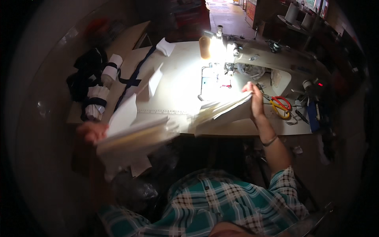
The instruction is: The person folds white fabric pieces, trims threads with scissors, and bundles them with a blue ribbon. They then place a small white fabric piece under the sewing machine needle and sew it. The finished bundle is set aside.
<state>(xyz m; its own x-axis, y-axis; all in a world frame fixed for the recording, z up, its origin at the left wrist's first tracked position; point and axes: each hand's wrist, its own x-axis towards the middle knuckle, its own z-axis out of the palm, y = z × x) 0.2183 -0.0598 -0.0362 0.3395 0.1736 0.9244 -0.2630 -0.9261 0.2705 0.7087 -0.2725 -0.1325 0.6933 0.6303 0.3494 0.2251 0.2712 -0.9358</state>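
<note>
My right hand (254, 96) is closed on the end of a stack of thin white pieces (223, 109). They fan out toward the left, just in front of the sewing machine's lit needle area; cloth or paper, I cannot tell. At the left, beyond the table's front edge, my left hand (92, 132) is smeared by motion. It grips a second white stack (134, 140), also blurred, with a yellowish layer along it. A loose white piece (124, 114) stands up behind that stack. Below hangs another white piece (140, 166).
The sewing machine (276, 57) stands at the back right. Red-handled scissors (281, 102) and yellow-handled scissors (279, 112) lie by its base. White pieces (165, 46) and a dark blue strip (136, 73) are on the table's left, beside tied white bundles (96, 100).
</note>
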